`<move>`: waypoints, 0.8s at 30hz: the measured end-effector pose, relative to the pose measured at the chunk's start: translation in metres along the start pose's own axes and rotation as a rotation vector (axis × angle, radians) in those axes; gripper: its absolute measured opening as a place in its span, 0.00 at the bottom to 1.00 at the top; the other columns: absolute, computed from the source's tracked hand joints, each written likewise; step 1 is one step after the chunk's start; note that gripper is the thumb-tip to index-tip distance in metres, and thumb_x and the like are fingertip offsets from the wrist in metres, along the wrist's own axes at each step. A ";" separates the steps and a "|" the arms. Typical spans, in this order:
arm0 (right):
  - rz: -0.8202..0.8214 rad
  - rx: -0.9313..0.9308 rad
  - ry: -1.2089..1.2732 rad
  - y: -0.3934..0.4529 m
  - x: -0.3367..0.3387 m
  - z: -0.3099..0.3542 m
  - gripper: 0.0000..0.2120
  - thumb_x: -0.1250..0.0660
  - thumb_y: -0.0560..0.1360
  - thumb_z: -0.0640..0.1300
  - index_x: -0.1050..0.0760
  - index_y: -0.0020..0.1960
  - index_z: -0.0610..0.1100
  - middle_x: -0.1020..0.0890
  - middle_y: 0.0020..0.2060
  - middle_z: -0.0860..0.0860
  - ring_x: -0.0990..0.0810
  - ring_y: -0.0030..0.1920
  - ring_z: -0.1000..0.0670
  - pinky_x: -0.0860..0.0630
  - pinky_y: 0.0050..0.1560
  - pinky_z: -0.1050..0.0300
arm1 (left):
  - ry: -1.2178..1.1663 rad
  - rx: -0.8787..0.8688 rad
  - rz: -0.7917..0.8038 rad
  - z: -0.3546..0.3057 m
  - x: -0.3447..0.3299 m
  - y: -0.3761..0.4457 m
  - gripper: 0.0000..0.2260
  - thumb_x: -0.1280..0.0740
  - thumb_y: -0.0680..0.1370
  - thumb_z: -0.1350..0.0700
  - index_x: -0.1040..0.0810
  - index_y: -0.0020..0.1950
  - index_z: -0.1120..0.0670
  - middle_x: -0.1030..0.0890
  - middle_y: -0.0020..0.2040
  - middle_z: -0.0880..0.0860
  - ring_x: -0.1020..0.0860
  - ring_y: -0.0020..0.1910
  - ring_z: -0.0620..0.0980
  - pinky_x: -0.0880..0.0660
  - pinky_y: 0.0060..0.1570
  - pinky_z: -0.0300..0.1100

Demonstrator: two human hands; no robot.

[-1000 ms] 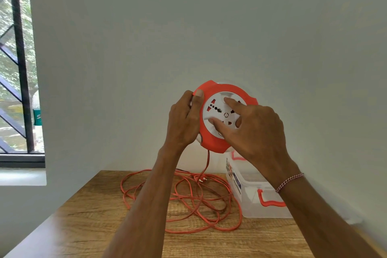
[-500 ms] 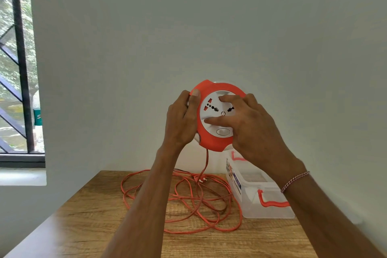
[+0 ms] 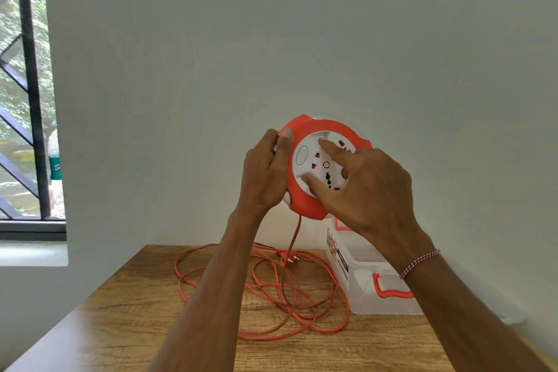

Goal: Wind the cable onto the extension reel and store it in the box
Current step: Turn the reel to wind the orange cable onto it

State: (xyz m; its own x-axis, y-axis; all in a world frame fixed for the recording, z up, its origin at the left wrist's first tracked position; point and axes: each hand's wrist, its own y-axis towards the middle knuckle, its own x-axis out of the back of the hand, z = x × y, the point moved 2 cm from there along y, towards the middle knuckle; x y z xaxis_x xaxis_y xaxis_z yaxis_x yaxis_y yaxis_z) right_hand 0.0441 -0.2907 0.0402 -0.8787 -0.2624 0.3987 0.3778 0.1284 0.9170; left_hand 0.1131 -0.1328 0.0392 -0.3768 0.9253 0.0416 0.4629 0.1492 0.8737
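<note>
I hold the round orange extension reel [image 3: 305,209] up in front of the wall, above the table. My left hand [image 3: 265,175] grips its left rim, thumb on the orange front edge. My right hand [image 3: 371,190] lies over the white socket face [image 3: 314,164], with the index finger and thumb pressed flat on it. An orange cable [image 3: 294,238] hangs from the reel's underside down to a loose pile of loops [image 3: 271,305] on the table. The clear plastic box [image 3: 367,287] with orange latches stands open to the right of the pile.
The wooden table [image 3: 136,326] stands in a corner, with white wall behind and to the right. A barred window [image 3: 27,100] and its sill are at the left. The cable's plug [image 3: 291,260] lies among the far loops.
The white socket face has turned clockwise: its oval button went from the bottom to the upper left. My right hand's fingers shifted round with it. My left hand kept its grip.
</note>
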 end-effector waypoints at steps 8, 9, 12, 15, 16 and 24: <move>-0.046 0.086 0.082 0.004 0.002 -0.003 0.25 0.34 0.72 0.61 0.23 0.62 0.47 0.17 0.52 0.45 0.22 0.49 0.44 0.22 0.47 0.52 | -0.018 0.018 -0.004 0.003 0.001 0.000 0.18 0.45 0.82 0.43 0.24 0.49 0.56 0.18 0.39 0.47 0.18 0.35 0.46 0.19 0.33 0.45; -0.077 0.122 0.099 0.005 0.004 -0.004 0.21 0.32 0.72 0.57 0.21 0.60 0.46 0.17 0.52 0.44 0.23 0.49 0.45 0.22 0.47 0.52 | -0.016 0.019 -0.010 0.003 0.002 0.000 0.18 0.44 0.82 0.43 0.24 0.49 0.56 0.18 0.38 0.48 0.18 0.34 0.47 0.19 0.33 0.47; -0.077 0.240 0.131 0.006 0.007 -0.005 0.13 0.27 0.71 0.46 0.19 0.54 0.44 0.18 0.53 0.44 0.24 0.52 0.44 0.21 0.50 0.49 | -0.011 0.013 -0.020 0.003 0.003 0.000 0.18 0.44 0.82 0.43 0.24 0.48 0.56 0.19 0.37 0.48 0.19 0.34 0.47 0.20 0.32 0.45; 0.118 0.288 0.112 0.004 0.007 -0.002 0.17 0.24 0.67 0.42 0.19 0.55 0.48 0.23 0.61 0.44 0.28 0.61 0.40 0.25 0.56 0.43 | -0.009 0.009 -0.019 0.003 0.003 0.001 0.18 0.45 0.82 0.43 0.24 0.49 0.55 0.18 0.37 0.47 0.18 0.34 0.47 0.19 0.33 0.42; 0.178 0.283 0.091 0.004 0.007 -0.001 0.20 0.23 0.66 0.43 0.20 0.57 0.50 0.25 0.64 0.44 0.30 0.63 0.40 0.26 0.58 0.42 | -0.008 0.011 -0.019 0.003 0.003 0.001 0.18 0.45 0.81 0.43 0.24 0.49 0.56 0.18 0.37 0.47 0.18 0.34 0.48 0.19 0.33 0.42; 0.207 0.239 -0.040 0.003 0.005 0.003 0.27 0.22 0.63 0.49 0.23 0.61 0.55 0.25 0.63 0.42 0.28 0.60 0.38 0.26 0.56 0.42 | -0.023 -0.004 -0.004 0.003 0.003 0.000 0.16 0.44 0.82 0.43 0.24 0.50 0.54 0.18 0.38 0.42 0.17 0.36 0.44 0.19 0.33 0.38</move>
State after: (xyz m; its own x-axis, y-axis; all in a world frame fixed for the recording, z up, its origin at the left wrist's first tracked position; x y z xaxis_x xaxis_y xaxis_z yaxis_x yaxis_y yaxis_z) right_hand 0.0395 -0.2885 0.0446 -0.8026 -0.1702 0.5717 0.4751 0.3972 0.7852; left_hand 0.1147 -0.1293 0.0382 -0.3602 0.9325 0.0275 0.4584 0.1513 0.8758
